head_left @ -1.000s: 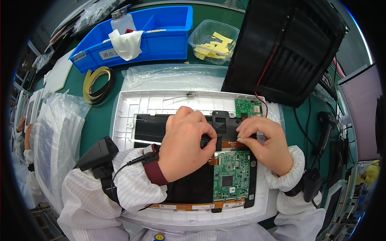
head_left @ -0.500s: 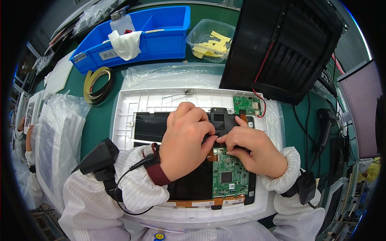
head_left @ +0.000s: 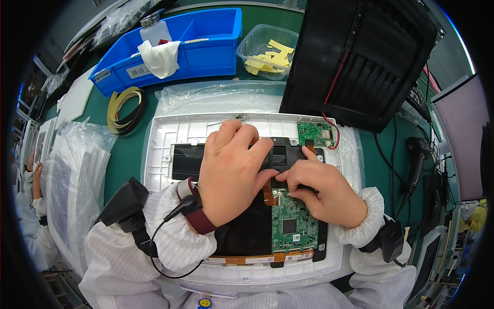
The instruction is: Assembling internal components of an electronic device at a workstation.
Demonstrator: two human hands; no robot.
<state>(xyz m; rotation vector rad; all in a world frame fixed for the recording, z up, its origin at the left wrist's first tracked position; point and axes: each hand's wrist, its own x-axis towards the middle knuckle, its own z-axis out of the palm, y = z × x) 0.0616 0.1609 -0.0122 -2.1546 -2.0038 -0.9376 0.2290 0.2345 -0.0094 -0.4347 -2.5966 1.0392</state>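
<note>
My left hand is over the black back of a display panel, its thumb stretched toward the right hand's fingertips and its index finger lifted apart from the thumb. No object shows in it. Close beside it, my right hand is curled, the thumb and index fingertips above the connector end of a green circuit board. What lies under those fingertips is hidden. An orange flex cable shows just below the left thumb. The panel sits in a white plastic frame, with a smaller green board at its upper right.
Behind the frame stand a blue bin with a bottle and white cloth, and a clear tub of yellow strips. A tape roll lies left. A large black housing, wired in red, and a scanner are right.
My left index finger has lifted away from the thumb, opening the earlier pinch, and the hand has shifted slightly left. My right hand has stayed nearly in place.
</note>
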